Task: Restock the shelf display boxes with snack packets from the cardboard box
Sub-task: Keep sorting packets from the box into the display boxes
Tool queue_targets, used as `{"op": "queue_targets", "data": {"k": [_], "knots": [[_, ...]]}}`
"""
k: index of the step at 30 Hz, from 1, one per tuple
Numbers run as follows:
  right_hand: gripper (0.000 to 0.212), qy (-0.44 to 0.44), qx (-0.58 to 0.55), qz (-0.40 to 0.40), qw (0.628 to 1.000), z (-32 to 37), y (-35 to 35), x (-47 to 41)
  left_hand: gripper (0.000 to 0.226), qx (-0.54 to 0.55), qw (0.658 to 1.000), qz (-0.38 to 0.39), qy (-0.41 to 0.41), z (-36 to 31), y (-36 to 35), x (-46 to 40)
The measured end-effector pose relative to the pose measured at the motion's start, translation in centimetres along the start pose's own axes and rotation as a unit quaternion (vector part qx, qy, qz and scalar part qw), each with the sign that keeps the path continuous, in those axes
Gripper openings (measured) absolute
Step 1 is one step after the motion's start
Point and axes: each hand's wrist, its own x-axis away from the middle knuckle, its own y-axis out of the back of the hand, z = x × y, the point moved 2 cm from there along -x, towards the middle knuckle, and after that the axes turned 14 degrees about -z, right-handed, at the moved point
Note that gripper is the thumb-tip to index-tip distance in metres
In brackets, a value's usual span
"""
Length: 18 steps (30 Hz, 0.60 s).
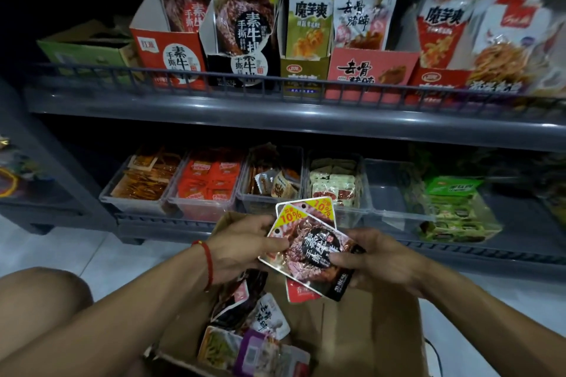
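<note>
Above, on the upper shelf [275, 119] behind a low wire rail [214, 78], a row of upright display boxes: green box [82, 52] at far left, red display box [171, 61] with a packet standing in it, black display box [242, 67] holding a packet marked 10%, then gold box [301, 70], pink-red box [370, 73] and further red-and-white packs toward the right, blurred at the edge. Below, on the lower shelf [490, 254], clear plastic bins [269, 193] side by side, filled with small orange, red and pale sachets; one bin [395, 193] at right nearly bare, green packets [456, 211] beside it. Pale tiled floor [101, 257] in front. Down at the bottom, the open cardboard box [361, 333], with mixed snack packets [263, 324] heaped in its left half; a bare knee [39, 294] at lower left. Between shelf and carton, held over the box opening, a small stack of snack packets [309, 248] fanned slightly, yellow 10% corners pointing up toward the bins, a red-bottomed one peeking out beneath. Left hand [245, 248], red string bracelet [208, 263] on the wrist, thumb pressed on the top packet's face and fingers curled behind the stack's left edge. Right hand [373, 260] gripping the stack's right side, thumb on the front, fingers wrapped under. Both forearms reaching in from the lower corners, meeting at the stack.
</note>
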Motion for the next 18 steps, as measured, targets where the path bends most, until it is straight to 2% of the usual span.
{"op": "queue_targets", "data": {"k": [3,6,8,11,15,18], "knots": [[0.030,0.000,-0.022,-0.037,0.999,0.3,-0.2,0.5,0.033,0.051,0.998,-0.019,-0.017,-0.7,-0.2,0.3],[0.021,0.015,-0.025,-0.142,0.989,1.0,-0.1,0.9,0.045,0.086,0.994,-0.043,-0.053,-1.6,-0.1,0.9],[0.021,0.013,-0.065,-0.211,0.975,1.5,0.0,0.9,0.053,0.110,0.990,-0.058,-0.072,-2.1,0.2,1.2],[0.023,0.024,-0.113,-0.230,0.966,2.6,-0.5,1.3,0.051,0.176,0.978,-0.082,-0.082,-2.5,0.5,1.6],[0.028,0.148,0.094,-0.237,0.956,4.6,-1.8,2.2,0.048,0.246,0.960,-0.079,-0.104,-3.1,0.6,2.6],[0.054,0.178,0.186,-0.246,0.935,6.0,-2.8,2.2,0.068,0.224,0.961,-0.073,-0.144,-3.4,0.6,3.1]]}}
